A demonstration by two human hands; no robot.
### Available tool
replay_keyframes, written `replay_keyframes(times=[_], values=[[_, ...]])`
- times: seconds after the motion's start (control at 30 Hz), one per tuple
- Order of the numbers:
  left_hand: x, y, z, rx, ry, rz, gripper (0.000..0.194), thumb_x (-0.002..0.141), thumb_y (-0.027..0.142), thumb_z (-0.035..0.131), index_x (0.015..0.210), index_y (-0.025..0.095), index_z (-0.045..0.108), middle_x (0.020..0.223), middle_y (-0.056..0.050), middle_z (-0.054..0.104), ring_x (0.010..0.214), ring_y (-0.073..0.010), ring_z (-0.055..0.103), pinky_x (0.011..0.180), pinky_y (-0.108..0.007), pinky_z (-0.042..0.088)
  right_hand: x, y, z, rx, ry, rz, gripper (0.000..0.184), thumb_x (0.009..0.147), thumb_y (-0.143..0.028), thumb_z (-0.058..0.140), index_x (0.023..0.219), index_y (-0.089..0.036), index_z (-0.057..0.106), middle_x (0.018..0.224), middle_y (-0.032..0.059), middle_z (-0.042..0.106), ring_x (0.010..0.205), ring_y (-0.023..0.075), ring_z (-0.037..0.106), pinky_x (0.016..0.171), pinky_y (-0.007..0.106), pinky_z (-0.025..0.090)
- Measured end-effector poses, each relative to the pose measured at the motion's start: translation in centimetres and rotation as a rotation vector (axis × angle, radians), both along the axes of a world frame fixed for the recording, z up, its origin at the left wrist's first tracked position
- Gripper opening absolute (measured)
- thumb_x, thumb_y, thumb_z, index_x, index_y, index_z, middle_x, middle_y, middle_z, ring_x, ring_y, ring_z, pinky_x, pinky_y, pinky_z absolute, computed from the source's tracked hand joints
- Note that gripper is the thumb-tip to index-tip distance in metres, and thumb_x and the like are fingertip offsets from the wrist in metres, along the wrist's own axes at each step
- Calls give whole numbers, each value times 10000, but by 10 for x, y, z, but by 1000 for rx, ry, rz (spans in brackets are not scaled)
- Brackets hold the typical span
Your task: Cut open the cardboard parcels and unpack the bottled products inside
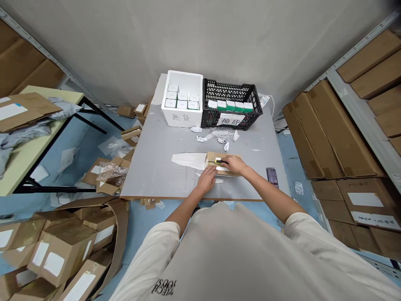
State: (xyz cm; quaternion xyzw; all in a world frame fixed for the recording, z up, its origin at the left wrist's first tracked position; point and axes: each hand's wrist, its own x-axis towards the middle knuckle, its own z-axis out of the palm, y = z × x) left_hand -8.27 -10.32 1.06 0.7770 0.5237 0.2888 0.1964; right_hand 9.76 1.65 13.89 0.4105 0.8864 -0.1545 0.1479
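Note:
A small brown cardboard box [213,158] lies on the grey table [163,167] in front of me. My right hand [234,164] is closed around a yellow and black utility knife [220,160] whose tip rests on the box top. My left hand [207,179] presses flat against the near side of the box, fingers spread. A white strip of paper or wrapping [188,159] lies just left of the box.
At the table's back stand a white foam box [183,98] and a black plastic crate [232,104], both holding small boxes. Crumpled scraps [216,137] lie before them; a dark flat object [272,176] lies at right. Cardboard boxes [62,246] litter the floor; shelves [344,138] stand right.

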Motion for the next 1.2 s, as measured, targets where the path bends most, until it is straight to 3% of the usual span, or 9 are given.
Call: replay_keyframes(times=[0.47,0.8,1.2], values=[[1,0,-4,4,7,4,526,862,32,485,1353,178,606,1516,-122,552,1472,-269,441,1254,-556,368,-13,3,11,15,-113,39,338,1070,-353,443,1263,-231,692,1202,118,710,1054,244,677,822,282,441],[1,1,-1,-7,14,-13,550,848,25,478,1365,175,594,1519,-130,548,1480,-277,432,1253,-578,359,-15,0,2,27,-109,30,347,1066,-331,443,1280,-209,687,1180,130,716,1070,256,680,836,292,455],[1,5,0,-31,29,31,519,888,-11,420,1335,185,596,1485,-105,590,1458,-220,469,1253,-501,387,-6,0,-2,25,-126,48,370,1071,-354,432,1331,-226,663,1207,127,702,1094,263,674,857,302,467]])
